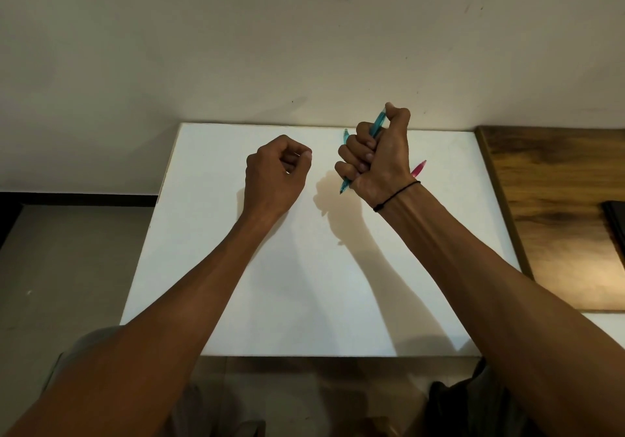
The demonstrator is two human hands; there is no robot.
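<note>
White counter (236,301) underlies both hands. We find the right hand (378,155) fisted around a teal pen (379,120), the left hand (277,172) curled, empty. Risk: the thumb slips and the pen drops onto the pink pen (419,167) behind that wrist.

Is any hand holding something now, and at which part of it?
The right hand grips a teal pen round the middle of its barrel, thumb on the top end. The left hand is curled and holds nothing.

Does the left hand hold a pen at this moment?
No, the left hand is curled with nothing in it, while the right hand grips the blue pen.
</note>
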